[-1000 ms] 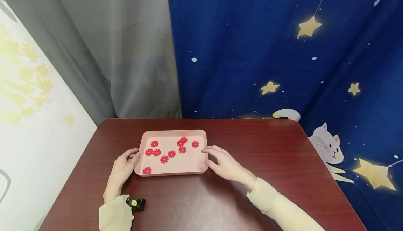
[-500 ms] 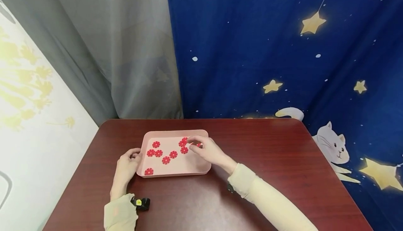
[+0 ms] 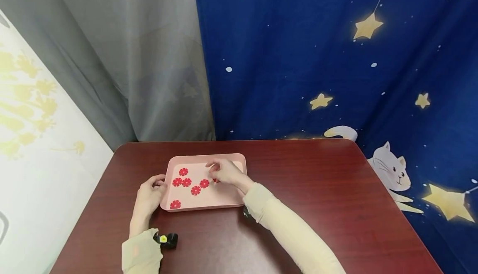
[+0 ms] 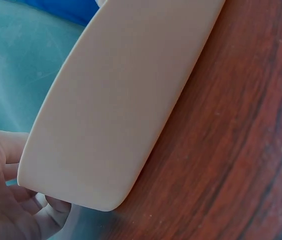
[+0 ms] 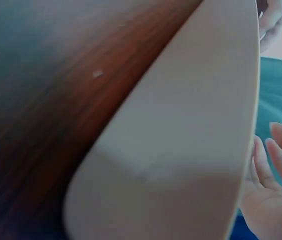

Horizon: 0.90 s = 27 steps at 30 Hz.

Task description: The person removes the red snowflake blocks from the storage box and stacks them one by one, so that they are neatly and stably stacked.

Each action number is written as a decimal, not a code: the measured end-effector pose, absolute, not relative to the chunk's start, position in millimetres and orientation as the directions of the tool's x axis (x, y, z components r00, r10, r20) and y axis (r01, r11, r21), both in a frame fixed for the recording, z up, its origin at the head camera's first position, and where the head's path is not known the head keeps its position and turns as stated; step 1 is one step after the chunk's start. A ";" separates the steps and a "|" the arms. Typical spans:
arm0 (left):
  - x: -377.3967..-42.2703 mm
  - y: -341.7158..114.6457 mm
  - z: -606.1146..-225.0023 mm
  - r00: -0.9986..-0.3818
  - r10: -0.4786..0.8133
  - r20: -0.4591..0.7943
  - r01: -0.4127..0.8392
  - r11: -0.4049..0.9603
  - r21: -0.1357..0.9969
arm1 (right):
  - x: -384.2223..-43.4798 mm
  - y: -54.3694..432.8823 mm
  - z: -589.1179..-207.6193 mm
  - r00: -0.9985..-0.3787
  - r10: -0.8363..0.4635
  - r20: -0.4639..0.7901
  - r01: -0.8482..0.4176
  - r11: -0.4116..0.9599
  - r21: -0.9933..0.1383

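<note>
A shallow pink tray (image 3: 207, 208) lies on the table, with several red, notched, flower-like discs (image 3: 195, 190) spread over its floor. My left hand (image 3: 147, 199) holds the tray's left end; in the left wrist view its fingers (image 4: 51, 217) bend around the tray corner. Over the right half of the tray is my right hand (image 3: 229, 173), fingers loosely bent and pointing left. A red disc (image 3: 215, 180) shows partly beneath it, and the other discs on that side are hidden. In the right wrist view, thumb and fingers stand apart above the tray wall (image 5: 181, 120), with nothing visible between them.
The dark red wooden table (image 3: 306, 191) extends around the tray. Behind it hang a grey curtain (image 3: 164, 58) and a blue curtain with stars (image 3: 284, 58). A white patterned surface (image 3: 41, 174) stands at the left. A black wrist strap (image 3: 169, 240) sits at the left cuff.
My right hand has left the tray's right edge and moved left over the discs, covering those at the right. The left hand has stayed at the tray's left end.
</note>
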<state>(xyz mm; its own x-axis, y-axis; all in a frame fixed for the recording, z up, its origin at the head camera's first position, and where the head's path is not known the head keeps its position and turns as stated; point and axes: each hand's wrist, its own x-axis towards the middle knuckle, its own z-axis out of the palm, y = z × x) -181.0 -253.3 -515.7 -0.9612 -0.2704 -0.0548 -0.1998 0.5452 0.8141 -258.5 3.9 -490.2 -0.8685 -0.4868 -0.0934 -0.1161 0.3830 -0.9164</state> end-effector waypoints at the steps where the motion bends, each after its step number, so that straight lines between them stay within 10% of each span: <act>1: -181.1 -253.5 -515.3 -0.961 -0.270 -0.057 -0.201 0.544 0.815 | -260.4 0.9 -490.8 -0.868 -0.480 -0.125 -0.082 0.388 -0.918; 27: -181.6 -251.6 -518.3 -0.964 -0.260 -0.056 -0.184 0.500 0.846 | -268.6 -19.3 -501.9 -0.841 -0.479 -0.252 -0.222 0.729 -0.647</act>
<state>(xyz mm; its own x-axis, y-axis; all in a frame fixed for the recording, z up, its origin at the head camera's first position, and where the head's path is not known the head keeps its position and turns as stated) -181.6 -251.6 -518.3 -0.9639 -0.2603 -0.0556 -0.1839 0.5002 0.8462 -268.6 -19.3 -501.9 -0.8406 -0.4795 -0.2521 -0.2218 0.7292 -0.6474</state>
